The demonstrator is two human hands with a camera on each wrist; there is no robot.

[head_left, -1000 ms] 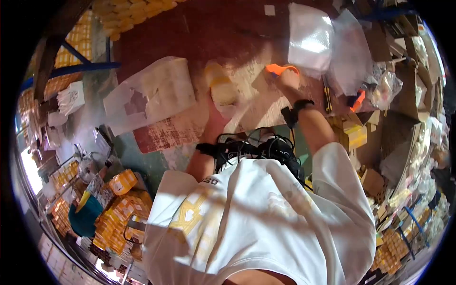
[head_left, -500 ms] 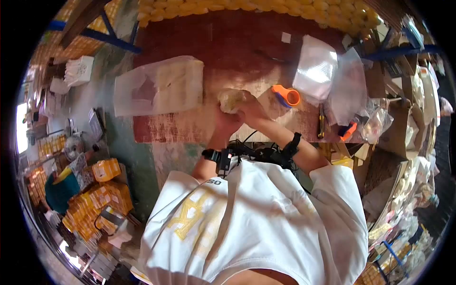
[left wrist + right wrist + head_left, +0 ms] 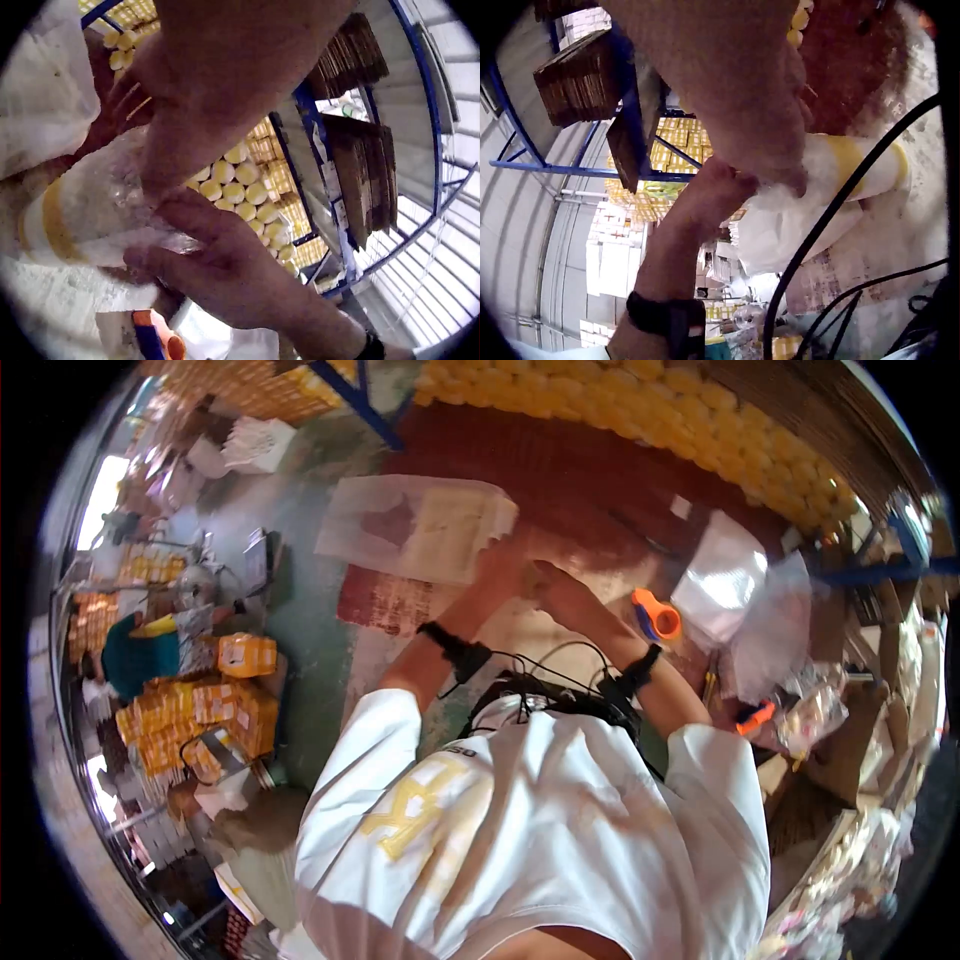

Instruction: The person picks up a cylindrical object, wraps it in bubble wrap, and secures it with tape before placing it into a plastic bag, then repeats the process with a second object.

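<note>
Both hands meet at one end of a plastic-wrapped cylinder with yellow bands point(image 3: 56, 217). My left hand point(image 3: 498, 568) is at the cylinder's end, its fingers point(image 3: 129, 101) beside the clear wrap in the left wrist view. My right hand point(image 3: 562, 598) pinches the loose clear plastic at that same end; its thumb and fingers show from below in the left wrist view. In the right wrist view the banded body of the cylinder point(image 3: 840, 166) extends past the right hand. In the head view the hands mostly hide it. A large translucent plastic bag point(image 3: 440, 525) lies beside the left hand.
An orange-and-blue tape dispenser point(image 3: 656, 615) lies on the red worn table point(image 3: 580, 470), right of the hands. Beyond it are clear plastic sheets point(image 3: 722, 580) and a second orange-handled tool point(image 3: 755, 717). Yellow round-ended cylinders point(image 3: 640, 405) line the back edge. Black cables point(image 3: 847, 191) hang near the right wrist.
The right hand was at the tape dispenser, which now lies on the table. Both hands have come together at the cylinder's end. The head view has turned, shifting the table contents rightward.
</note>
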